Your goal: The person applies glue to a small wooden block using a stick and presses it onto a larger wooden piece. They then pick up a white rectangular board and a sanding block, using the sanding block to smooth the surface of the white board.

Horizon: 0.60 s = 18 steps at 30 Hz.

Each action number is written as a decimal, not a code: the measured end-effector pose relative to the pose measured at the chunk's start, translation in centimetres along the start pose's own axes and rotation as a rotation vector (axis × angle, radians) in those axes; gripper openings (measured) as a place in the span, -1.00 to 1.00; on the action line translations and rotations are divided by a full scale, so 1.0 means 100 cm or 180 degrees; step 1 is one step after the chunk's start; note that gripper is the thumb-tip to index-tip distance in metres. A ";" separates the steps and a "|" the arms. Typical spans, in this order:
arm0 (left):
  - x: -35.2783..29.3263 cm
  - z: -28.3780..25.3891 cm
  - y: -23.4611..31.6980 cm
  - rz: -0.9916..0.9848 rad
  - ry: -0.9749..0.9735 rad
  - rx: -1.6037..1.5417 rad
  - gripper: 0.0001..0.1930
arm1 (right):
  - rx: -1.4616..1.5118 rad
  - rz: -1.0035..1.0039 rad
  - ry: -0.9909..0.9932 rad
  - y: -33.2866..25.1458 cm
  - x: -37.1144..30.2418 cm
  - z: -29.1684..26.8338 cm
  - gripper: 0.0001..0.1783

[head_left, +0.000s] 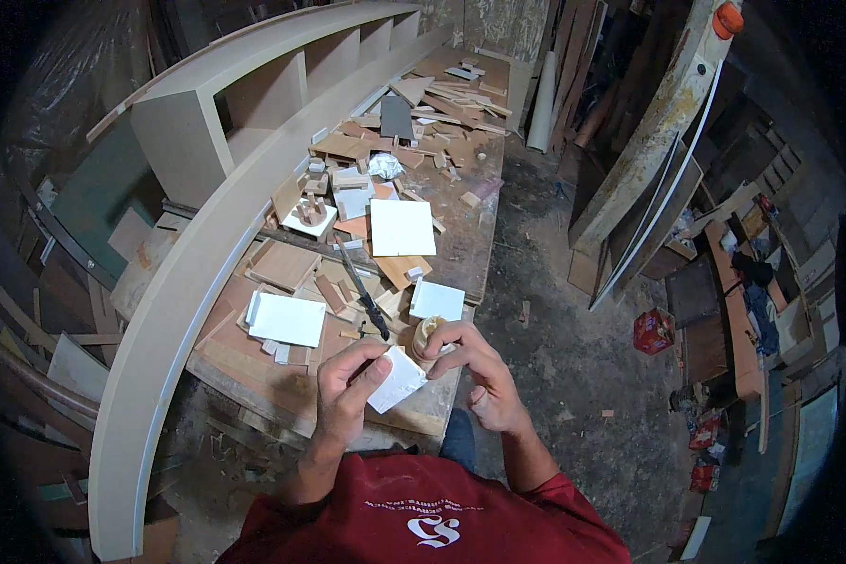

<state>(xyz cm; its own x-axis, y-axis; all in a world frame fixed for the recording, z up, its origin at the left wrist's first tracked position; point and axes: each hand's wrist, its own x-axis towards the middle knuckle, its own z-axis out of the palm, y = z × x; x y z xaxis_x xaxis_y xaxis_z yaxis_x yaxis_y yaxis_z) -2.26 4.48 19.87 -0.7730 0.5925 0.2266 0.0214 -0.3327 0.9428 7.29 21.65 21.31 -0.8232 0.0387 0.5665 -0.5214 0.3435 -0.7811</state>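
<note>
My left hand (348, 383) grips a small white panel (397, 382) by its left side, with the thumb on the face. The panel is tilted over the near edge of the workbench. My right hand (475, 371) is at the panel's right corner, fingers bent and closed; whatever is between them is too small to make out. Just beyond these fingers stands an open round jar (427, 331) with pale yellowish stuff at its mouth, partly hidden by the hand. A dark, long-handled tool (365, 293) lies on the bench beyond the left hand.
White boards (401, 227) lie among wood offcuts (282, 265) on the workbench (468, 226). A long, curved-looking wooden shelf unit (183, 122) runs along the left. To the right is the concrete floor (555, 376), with a post (630, 160) and a red box (653, 331).
</note>
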 end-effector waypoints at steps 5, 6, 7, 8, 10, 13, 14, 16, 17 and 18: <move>0.000 -0.002 0.001 0.0022 -0.0059 -0.0031 -0.72 | 0.0086 0.0004 0.0082 0.000 -0.002 -0.002 -0.33; 0.000 -0.002 0.001 0.0014 -0.0069 -0.0034 -0.73 | 0.0090 0.0013 0.0099 -0.001 -0.001 -0.002 -0.33; 0.000 -0.003 0.001 0.0037 -0.0090 -0.0017 -0.73 | 0.0050 0.0010 0.0103 -0.001 -0.001 -0.001 -0.33; 0.001 -0.003 -0.001 0.0060 -0.0110 -0.0002 -0.73 | 0.0010 0.0008 0.0107 -0.002 -0.001 -0.001 -0.32; 0.001 -0.003 -0.001 0.0105 -0.0123 0.0017 -0.73 | -0.0044 0.0004 0.0099 -0.002 0.000 0.000 -0.32; 0.000 0.001 0.004 0.0144 -0.0110 0.0009 -0.74 | -0.0040 0.0021 0.0057 -0.002 0.001 0.001 -0.33; 0.000 0.001 0.006 0.0137 -0.0113 -0.0007 -0.74 | -0.0010 0.0042 0.0039 -0.003 0.002 0.002 -0.34; 0.000 0.002 0.006 0.0116 -0.0098 0.0001 -0.75 | -0.0006 0.0026 0.0005 -0.003 0.001 0.002 -0.34; 0.000 0.002 0.006 0.0102 -0.0081 0.0023 -0.75 | -0.0033 -0.0012 -0.0011 0.000 0.000 0.001 -0.35; 0.000 0.003 0.006 0.0088 -0.0065 0.0046 -0.75 | -0.0061 -0.0049 -0.0026 0.001 -0.002 -0.001 -0.35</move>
<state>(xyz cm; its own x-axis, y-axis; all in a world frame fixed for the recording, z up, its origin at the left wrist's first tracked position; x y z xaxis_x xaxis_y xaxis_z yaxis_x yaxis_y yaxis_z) -2.07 4.44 20.51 -0.7589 0.5982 0.2574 0.0518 -0.3385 0.9395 7.40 21.72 21.18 -0.8168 0.0256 0.5763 -0.5298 0.3618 -0.7671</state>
